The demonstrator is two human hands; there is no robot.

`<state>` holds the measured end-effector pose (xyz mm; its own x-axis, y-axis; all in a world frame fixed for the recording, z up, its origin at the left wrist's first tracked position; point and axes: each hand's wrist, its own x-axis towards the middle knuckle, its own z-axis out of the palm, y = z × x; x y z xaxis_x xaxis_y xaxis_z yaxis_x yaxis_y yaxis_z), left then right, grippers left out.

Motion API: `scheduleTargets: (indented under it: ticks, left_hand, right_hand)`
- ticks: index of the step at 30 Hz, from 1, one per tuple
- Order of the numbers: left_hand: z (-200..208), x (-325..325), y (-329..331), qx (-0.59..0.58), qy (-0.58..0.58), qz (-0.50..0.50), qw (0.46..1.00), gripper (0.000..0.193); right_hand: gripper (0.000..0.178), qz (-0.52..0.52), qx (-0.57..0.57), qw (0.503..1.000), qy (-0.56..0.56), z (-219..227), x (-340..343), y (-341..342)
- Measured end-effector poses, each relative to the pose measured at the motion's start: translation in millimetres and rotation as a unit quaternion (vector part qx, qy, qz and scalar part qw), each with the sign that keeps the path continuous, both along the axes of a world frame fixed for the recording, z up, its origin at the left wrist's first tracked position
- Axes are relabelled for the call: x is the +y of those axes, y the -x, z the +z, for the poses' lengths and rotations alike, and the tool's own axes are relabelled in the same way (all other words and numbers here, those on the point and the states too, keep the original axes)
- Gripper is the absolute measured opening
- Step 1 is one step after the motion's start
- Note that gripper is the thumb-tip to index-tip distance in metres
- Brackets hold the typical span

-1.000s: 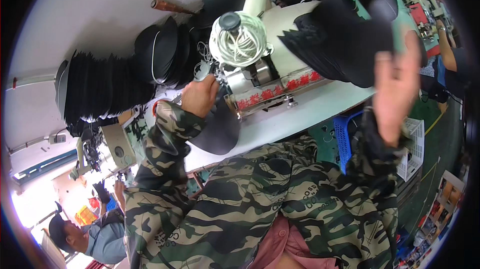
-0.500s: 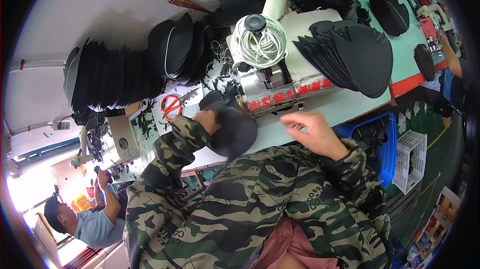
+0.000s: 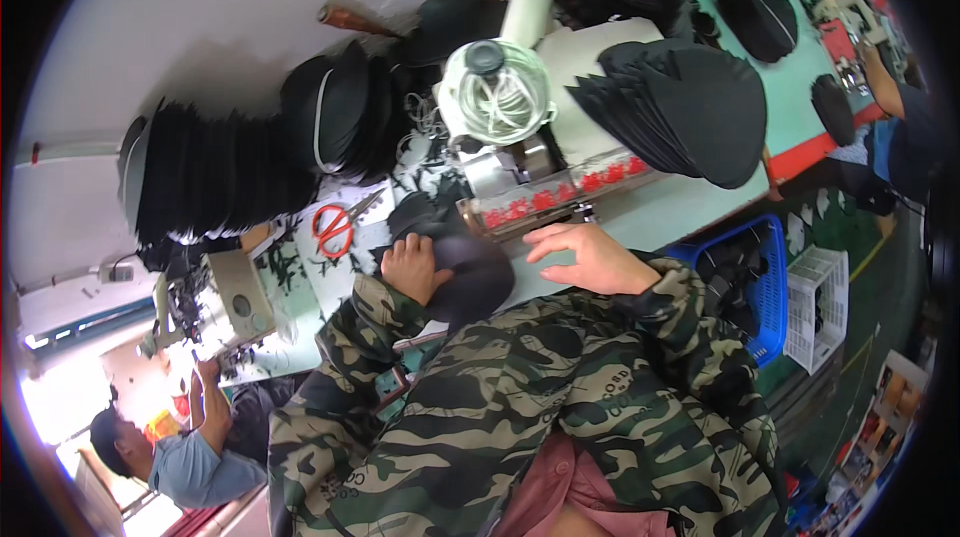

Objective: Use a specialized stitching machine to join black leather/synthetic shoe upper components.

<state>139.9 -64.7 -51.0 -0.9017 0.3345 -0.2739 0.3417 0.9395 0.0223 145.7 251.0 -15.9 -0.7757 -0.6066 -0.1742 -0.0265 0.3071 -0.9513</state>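
Observation:
A dark, rounded flat piece (image 3: 475, 272), like a cap brim, lies at the table's near edge before the machine. My left hand (image 3: 412, 269) rests palm down on its left part, thumb apart from the fingers. Just right of the piece hovers my right hand (image 3: 598, 259), fingers stretched left and thumb spread, holding nothing. Behind it stands a sewing-type machine (image 3: 610, 172) with red markings along its front and a coil of white cord (image 3: 520, 102) on top. More black material (image 3: 418, 212) sits beyond my left hand.
Orange-handled scissors (image 3: 333, 230) lie left among black scraps. Stacks of black pieces (image 3: 220, 167) line the wall; a fanned pile (image 3: 705, 112) rests on the machine. A blue basket (image 3: 770, 287) and white crate (image 3: 815, 307) stand right. People work at left (image 3: 205, 467) and far right (image 3: 895, 137).
My left hand has loosened from a curled grip and lies flatter on the black piece. My right hand has come left, closer to the piece. The whole view has shifted slightly.

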Motion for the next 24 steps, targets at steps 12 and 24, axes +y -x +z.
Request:
scheduleTargets:
  ticks: [12, 24]
  left_hand:
    - [-29, -31, 2, -0.297, -0.308, 0.217, 0.877, 0.027]
    - [82, 48, 99, -0.654, -0.377, 0.136, 0.642, 0.022]
  right_hand:
    - [0.029, -0.02, -0.077, 0.997, -0.006, -2, -16, -8]
    - [0.033, -0.139, 0.08, 0.987, 0.014, 25, -30, -3]
